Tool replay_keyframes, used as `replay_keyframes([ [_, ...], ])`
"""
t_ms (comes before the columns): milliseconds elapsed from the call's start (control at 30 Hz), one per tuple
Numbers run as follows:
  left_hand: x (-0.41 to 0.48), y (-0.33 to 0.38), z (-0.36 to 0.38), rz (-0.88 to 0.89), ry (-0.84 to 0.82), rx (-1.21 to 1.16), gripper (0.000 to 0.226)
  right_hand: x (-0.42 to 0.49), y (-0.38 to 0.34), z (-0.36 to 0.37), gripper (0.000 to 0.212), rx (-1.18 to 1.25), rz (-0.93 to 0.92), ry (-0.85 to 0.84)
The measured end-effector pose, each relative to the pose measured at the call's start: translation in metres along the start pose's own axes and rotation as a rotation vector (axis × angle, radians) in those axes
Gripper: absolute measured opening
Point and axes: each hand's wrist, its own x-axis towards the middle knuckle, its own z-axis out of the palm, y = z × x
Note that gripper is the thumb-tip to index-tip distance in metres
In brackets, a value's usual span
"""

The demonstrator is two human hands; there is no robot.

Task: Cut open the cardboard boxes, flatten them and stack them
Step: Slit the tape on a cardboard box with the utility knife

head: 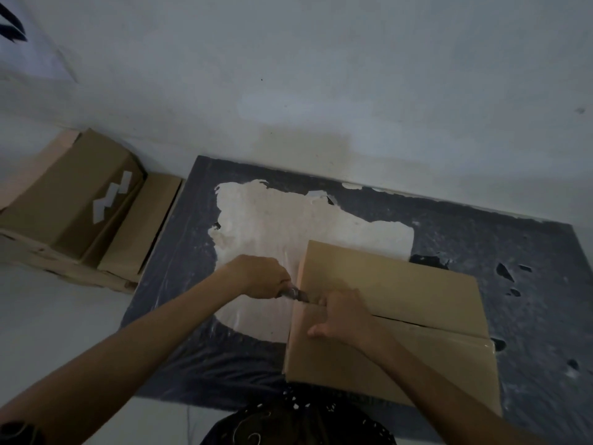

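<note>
A closed brown cardboard box (394, 284) lies on a dark worn mat (529, 316) in front of me. A slit runs along the seam between its top flaps. My left hand (260, 277) grips a knife (293, 293) at the box's left edge, its blade at the start of the seam. My right hand (343, 316) rests on the box top by the left edge, fingers curled into the seam beside the blade. At the far left, a stack of flattened boxes (77, 200) lies on the floor.
The mat has a large pale patch (272, 226) where its surface is torn away, and small holes at the right. A pale wall rises behind the mat. Pale floor lies to the left. My dark patterned clothing (298, 422) shows at the bottom.
</note>
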Motion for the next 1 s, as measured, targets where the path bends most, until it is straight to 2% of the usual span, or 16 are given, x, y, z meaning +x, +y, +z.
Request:
replay_keyframes([
  [100,0.001,0.002,0.001,0.027,-0.002,0.021,0.021,-0.001,-0.002,0.001,0.059,-0.097,0.043,0.001],
  [200,0.001,0.003,0.002,0.047,0.012,0.031,0.022,0.000,-0.004,0.007,0.062,-0.089,0.086,-0.024],
  [367,0.001,0.007,0.003,0.059,0.030,0.022,0.024,-0.005,-0.004,0.006,0.062,-0.016,0.079,-0.057],
  [533,0.003,0.012,-0.004,0.099,0.010,0.068,0.024,-0.016,0.006,0.006,0.068,0.163,0.088,0.019],
  [733,0.009,0.027,-0.007,0.085,0.032,0.177,0.023,-0.021,0.002,0.011,0.088,-0.037,0.116,0.004],
  [867,0.015,0.028,-0.009,0.045,0.020,0.224,0.022,-0.023,0.009,0.014,0.081,0.078,0.135,0.031],
  [933,0.014,0.028,-0.011,0.051,0.022,0.242,0.022,-0.026,0.019,0.015,0.075,0.044,0.140,0.073],
  [1000,0.016,0.028,-0.010,0.063,0.031,0.261,0.024,-0.025,0.028,0.015,0.058,0.095,0.128,0.076],
])
